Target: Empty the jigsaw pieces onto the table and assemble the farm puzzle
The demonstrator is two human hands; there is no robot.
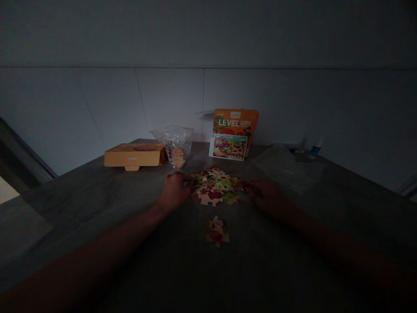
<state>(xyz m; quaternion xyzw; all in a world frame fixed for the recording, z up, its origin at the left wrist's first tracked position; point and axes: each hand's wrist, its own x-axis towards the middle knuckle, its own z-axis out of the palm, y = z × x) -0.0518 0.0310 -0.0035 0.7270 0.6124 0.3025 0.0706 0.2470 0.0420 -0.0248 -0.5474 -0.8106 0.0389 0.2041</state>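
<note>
Head view: nearest you, a small joined cluster of jigsaw pieces [217,232] lies alone on the dark grey tabletop [81,195], well short of the rest. Just beyond it, your left hand [174,192] is open and low, its fingers stretched out to touch the left edge of a loose pile of jigsaw pieces [216,187]; it shows no grip on anything. Your right hand [265,195] sits at the pile's right edge, but it's too dim to tell whether it's open or closed, or whether it's pinching a piece.

With both hands pressing in from opposite sides, a careless push could ride pieces up over one another or scatter them. The poor light could also make you misread their colours. The pile is a jumbled, overlapping heap of red, white, green and yellow pieces.

Farther off sit an orange cardboard box [133,155] and a clear plastic bag [176,148] with orange contents. A "LEVEL UP!" puzzle box [235,126] stands upright behind a barn picture card [228,147]. To the right lie a clear plastic sheet [286,167] and a small bottle [315,148] near the wall panels [169,100].
</note>
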